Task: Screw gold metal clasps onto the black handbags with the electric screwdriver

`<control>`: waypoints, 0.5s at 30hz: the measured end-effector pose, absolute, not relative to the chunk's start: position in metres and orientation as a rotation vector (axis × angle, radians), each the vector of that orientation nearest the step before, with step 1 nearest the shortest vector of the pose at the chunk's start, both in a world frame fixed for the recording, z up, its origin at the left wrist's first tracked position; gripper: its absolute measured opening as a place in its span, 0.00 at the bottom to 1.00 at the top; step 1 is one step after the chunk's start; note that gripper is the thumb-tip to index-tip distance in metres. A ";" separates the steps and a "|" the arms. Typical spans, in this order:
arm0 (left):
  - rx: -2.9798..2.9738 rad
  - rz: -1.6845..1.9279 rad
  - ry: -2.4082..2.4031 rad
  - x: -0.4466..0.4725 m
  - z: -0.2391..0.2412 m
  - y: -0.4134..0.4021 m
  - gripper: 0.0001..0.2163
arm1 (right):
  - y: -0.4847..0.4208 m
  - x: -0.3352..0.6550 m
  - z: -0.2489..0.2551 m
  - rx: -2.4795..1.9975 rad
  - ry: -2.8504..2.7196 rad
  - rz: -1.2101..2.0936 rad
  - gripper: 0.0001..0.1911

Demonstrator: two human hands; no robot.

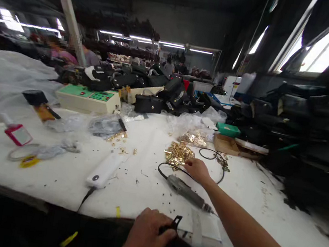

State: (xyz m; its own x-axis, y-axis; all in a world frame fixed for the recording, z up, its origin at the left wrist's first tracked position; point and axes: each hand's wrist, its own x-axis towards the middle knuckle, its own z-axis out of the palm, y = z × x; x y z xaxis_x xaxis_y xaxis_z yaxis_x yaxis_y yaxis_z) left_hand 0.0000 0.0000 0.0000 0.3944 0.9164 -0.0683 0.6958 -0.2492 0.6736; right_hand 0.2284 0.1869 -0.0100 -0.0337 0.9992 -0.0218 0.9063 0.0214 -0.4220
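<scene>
My left hand (145, 236) is closed at the near table edge, pinching a small black strap piece (173, 224) between thumb and fingers. My right hand (197, 170) reaches out over the white table to a pile of small gold metal fittings (177, 153), its fingertips touching the pile's near edge; the fingers are curled down, and what they hold, if anything, is hidden. A grey electric screwdriver (187, 191) with a black cable lies on the table just below my right hand.
A white handheld device (104, 170) with a cord lies left of centre. Behind it are a green-topped control box (89, 98), plastic bags, a cardboard tray (226, 144), a green box (228, 129) and heaps of black bags (151, 84). Other people work far off.
</scene>
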 end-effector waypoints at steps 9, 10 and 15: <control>1.977 0.429 1.425 -0.003 -0.015 0.015 0.06 | 0.194 0.223 -0.022 -2.015 -2.056 0.429 0.14; 1.965 0.427 1.420 -0.003 -0.013 0.017 0.06 | 0.194 0.222 -0.022 -2.017 -2.068 0.417 0.14; 1.892 0.485 1.410 -0.002 -0.004 0.020 0.06 | 0.197 0.216 -0.016 -2.032 -2.143 0.362 0.12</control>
